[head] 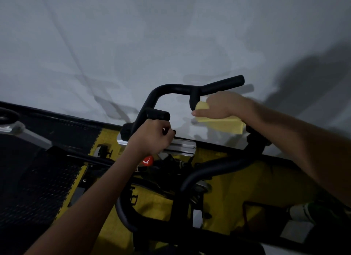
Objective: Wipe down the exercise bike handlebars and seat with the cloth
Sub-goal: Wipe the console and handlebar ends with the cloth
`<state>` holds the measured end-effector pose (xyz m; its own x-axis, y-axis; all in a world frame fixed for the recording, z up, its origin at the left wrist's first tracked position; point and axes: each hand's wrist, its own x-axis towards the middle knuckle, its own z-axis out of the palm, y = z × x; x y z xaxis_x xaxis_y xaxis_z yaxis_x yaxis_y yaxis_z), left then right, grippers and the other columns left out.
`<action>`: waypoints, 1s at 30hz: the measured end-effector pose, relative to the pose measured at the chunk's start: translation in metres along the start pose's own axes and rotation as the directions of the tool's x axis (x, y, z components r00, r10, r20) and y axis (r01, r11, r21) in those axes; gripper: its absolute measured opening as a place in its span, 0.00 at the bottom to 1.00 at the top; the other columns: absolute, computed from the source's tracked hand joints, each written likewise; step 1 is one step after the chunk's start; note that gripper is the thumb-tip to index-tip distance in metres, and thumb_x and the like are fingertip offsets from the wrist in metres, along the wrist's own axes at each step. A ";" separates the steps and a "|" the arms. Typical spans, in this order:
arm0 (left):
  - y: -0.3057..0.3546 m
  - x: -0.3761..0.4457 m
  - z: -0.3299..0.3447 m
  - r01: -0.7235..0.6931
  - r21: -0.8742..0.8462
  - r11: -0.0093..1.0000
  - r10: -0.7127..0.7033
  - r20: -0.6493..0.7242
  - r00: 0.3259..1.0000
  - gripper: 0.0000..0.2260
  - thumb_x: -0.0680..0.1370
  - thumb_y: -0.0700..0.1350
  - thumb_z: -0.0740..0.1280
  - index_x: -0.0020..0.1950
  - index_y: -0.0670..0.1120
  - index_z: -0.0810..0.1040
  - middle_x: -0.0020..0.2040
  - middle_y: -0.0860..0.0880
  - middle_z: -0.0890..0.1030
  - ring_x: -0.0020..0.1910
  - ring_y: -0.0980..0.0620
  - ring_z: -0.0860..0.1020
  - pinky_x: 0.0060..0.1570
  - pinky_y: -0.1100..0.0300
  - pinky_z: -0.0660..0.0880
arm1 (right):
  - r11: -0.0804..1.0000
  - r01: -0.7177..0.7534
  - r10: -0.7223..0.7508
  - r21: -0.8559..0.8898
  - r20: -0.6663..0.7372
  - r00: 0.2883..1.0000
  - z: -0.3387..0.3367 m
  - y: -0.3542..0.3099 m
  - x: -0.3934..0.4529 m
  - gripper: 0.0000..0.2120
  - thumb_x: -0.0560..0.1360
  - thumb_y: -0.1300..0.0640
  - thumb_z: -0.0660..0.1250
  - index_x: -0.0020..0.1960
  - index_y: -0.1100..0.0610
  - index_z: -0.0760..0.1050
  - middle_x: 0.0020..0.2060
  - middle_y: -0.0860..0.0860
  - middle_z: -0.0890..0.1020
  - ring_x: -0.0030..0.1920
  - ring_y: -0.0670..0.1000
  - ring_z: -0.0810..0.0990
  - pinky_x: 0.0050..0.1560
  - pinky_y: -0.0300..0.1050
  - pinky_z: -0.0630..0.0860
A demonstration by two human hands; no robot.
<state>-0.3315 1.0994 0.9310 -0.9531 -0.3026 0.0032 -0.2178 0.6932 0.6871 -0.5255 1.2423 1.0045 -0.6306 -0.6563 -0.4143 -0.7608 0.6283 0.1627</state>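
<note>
The bike's black handlebars curve up in front of a white wall at the centre of the head view. My left hand is closed around the lower left part of the bars, just under a short black grip. My right hand holds a yellow cloth against the right side of the bars, beside a short downward stub. The cloth hangs below my palm. The seat is out of view.
A red knob sits below my left hand on the bike frame. Black and yellow floor mats lie under the bike. Another machine's grey frame stands at the left. The white wall is close behind the handlebars.
</note>
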 end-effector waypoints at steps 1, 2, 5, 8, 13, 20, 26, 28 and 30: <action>0.000 0.000 0.000 0.006 0.013 1.000 -0.006 0.009 1.000 0.14 0.79 0.48 0.65 0.36 0.44 0.77 0.30 0.48 0.78 0.28 0.51 0.75 0.30 0.59 0.69 | 1.000 -0.017 0.017 0.020 0.011 1.000 -0.001 0.008 -0.008 0.43 0.74 0.23 0.53 0.64 0.59 0.77 0.57 0.56 0.82 0.52 0.56 0.79 0.51 0.49 0.74; 0.000 0.000 -0.001 0.009 0.021 1.000 -0.009 0.016 1.000 0.14 0.80 0.49 0.65 0.37 0.44 0.78 0.31 0.48 0.79 0.29 0.50 0.76 0.31 0.58 0.70 | 0.998 -0.036 0.035 0.056 0.022 0.999 -0.002 0.015 -0.017 0.43 0.73 0.23 0.54 0.65 0.59 0.77 0.59 0.56 0.82 0.55 0.57 0.80 0.54 0.49 0.74; 0.000 -0.001 -0.002 0.002 0.031 1.000 -0.003 0.027 1.000 0.14 0.80 0.49 0.65 0.37 0.44 0.78 0.31 0.48 0.79 0.28 0.51 0.76 0.32 0.57 0.72 | 0.971 -0.108 0.092 0.214 0.081 0.992 -0.007 0.037 -0.042 0.45 0.73 0.24 0.57 0.72 0.60 0.72 0.68 0.59 0.77 0.64 0.59 0.77 0.62 0.51 0.73; 0.000 -0.001 -0.002 -0.018 0.044 0.999 0.017 0.025 1.000 0.14 0.80 0.49 0.65 0.37 0.43 0.78 0.29 0.48 0.78 0.27 0.52 0.75 0.31 0.56 0.71 | 0.928 -0.190 0.165 0.322 0.103 0.981 -0.001 0.053 -0.062 0.46 0.74 0.26 0.58 0.75 0.61 0.68 0.69 0.60 0.75 0.63 0.60 0.77 0.56 0.50 0.71; -0.001 -0.002 0.000 -0.056 0.016 0.998 0.056 0.000 0.998 0.14 0.79 0.47 0.64 0.34 0.44 0.75 0.27 0.48 0.76 0.26 0.50 0.74 0.28 0.57 0.70 | 0.882 -0.217 0.202 0.418 0.081 0.976 0.016 0.059 -0.062 0.33 0.76 0.31 0.61 0.57 0.62 0.73 0.45 0.57 0.79 0.41 0.52 0.77 0.38 0.45 0.70; -0.006 0.007 0.002 -0.091 -0.078 0.993 0.091 -0.011 0.996 0.14 0.79 0.45 0.63 0.33 0.47 0.74 0.27 0.51 0.75 0.24 0.52 0.71 0.27 0.59 0.67 | 0.988 0.010 -0.020 0.157 0.060 0.998 -0.002 0.037 -0.025 0.34 0.74 0.30 0.63 0.63 0.59 0.72 0.55 0.54 0.78 0.51 0.53 0.76 0.46 0.47 0.71; -0.007 0.006 0.004 -0.081 -0.093 0.992 0.077 -0.051 0.996 0.13 0.79 0.46 0.63 0.35 0.46 0.75 0.25 0.51 0.74 0.23 0.53 0.71 0.25 0.60 0.67 | 0.999 0.007 -0.008 -0.037 -0.033 0.999 0.007 -0.020 0.019 0.36 0.77 0.31 0.61 0.66 0.63 0.71 0.55 0.57 0.80 0.52 0.58 0.80 0.45 0.49 0.73; -0.008 0.005 0.005 -0.084 -0.076 0.994 0.079 -0.069 0.995 0.13 0.79 0.46 0.63 0.35 0.45 0.75 0.25 0.51 0.74 0.23 0.53 0.72 0.24 0.58 0.68 | 0.992 -0.116 0.120 0.041 -0.114 0.986 0.018 -0.039 0.031 0.35 0.78 0.33 0.62 0.66 0.63 0.70 0.53 0.57 0.81 0.52 0.58 0.80 0.41 0.48 0.70; -0.008 0.004 0.006 -0.077 -0.066 0.995 0.071 -0.080 0.994 0.13 0.79 0.48 0.62 0.35 0.45 0.75 0.25 0.51 0.75 0.23 0.53 0.72 0.24 0.57 0.69 | 0.953 -0.256 0.279 0.165 -0.133 0.951 0.024 -0.057 0.046 0.34 0.78 0.34 0.63 0.68 0.64 0.68 0.54 0.57 0.82 0.53 0.58 0.81 0.40 0.47 0.68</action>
<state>-0.3348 1.0962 0.9212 -0.9463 -0.3038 0.1104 -0.1297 0.6698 0.7311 -0.5069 1.1866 0.9545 -0.8321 -0.5048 -0.2295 -0.5380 0.8353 0.1132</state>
